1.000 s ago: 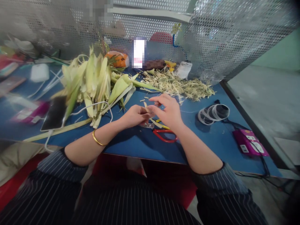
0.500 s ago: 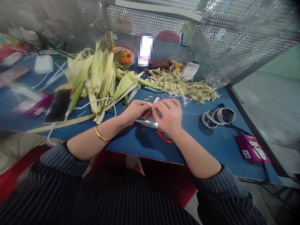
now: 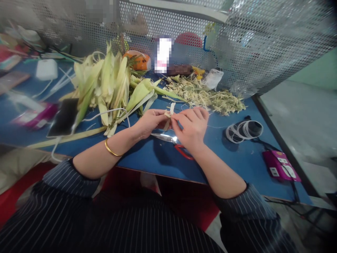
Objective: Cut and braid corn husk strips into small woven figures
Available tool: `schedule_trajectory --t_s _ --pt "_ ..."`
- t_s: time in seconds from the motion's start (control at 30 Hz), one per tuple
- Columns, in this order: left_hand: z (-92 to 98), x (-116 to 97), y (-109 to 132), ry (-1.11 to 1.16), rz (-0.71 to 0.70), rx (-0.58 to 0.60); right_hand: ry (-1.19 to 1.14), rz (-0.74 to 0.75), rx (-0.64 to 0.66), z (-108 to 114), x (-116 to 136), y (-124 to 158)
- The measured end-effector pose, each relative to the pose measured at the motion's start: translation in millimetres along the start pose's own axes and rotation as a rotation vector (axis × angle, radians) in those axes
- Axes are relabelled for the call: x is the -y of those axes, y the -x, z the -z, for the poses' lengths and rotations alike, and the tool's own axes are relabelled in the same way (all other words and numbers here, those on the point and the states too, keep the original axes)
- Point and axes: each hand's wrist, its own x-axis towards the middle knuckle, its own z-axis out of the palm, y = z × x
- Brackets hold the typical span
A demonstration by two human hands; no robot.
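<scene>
Head view, looking down: over a blue table (image 3: 147, 163), a person's two bare hands meet around a small, pale, folded husk strip (image 3: 172, 108). The left hand (image 3: 153, 122) has its thumb and forefinger closed in a pinch on the strip. The right hand (image 3: 191, 124) has thumb and forefinger pinched together on the strip's right side, the other fingers loosely curled. One end of the strip stands up above the fingertips; another part hangs below. A thin white thread (image 3: 217, 127) runs between the right hand and a dark spool (image 3: 243, 131); whether the right fingers grip it too, I cannot tell. Red-handled scissors (image 3: 172, 139) lie just below the hands, and a pile of husks (image 3: 105, 88) sits to the left.

The step in hand looks like folding or binding the strip by fingertip. The next move seems to call for a firm left pinch while the right fingers work finely, keeping the thread free of the scissors.

Compared with half a second ago, the strip shows more openly between the hands, its pale end more upright. The spool, scissors and husks appear unmoved on the table.
</scene>
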Motion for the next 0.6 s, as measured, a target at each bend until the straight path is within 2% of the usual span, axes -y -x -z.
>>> schedule_trajectory --t_s 0.07,0.27,0.6 --pt "0.2 -0.6 -0.2 0.009 -0.006 0.003 0.006 -0.013 -0.012 0.4 0.6 -0.4" --pt "1.5 -0.1 -3.1 0.038 -0.031 -0.090 -0.002 -0.032 -0.025 -0.8 1.1 0.2" --pt "3.7 2.6 -2.8 0.002 -0.054 -0.031 0.041 -0.043 -0.015 -7.2 -3.1 2.6"
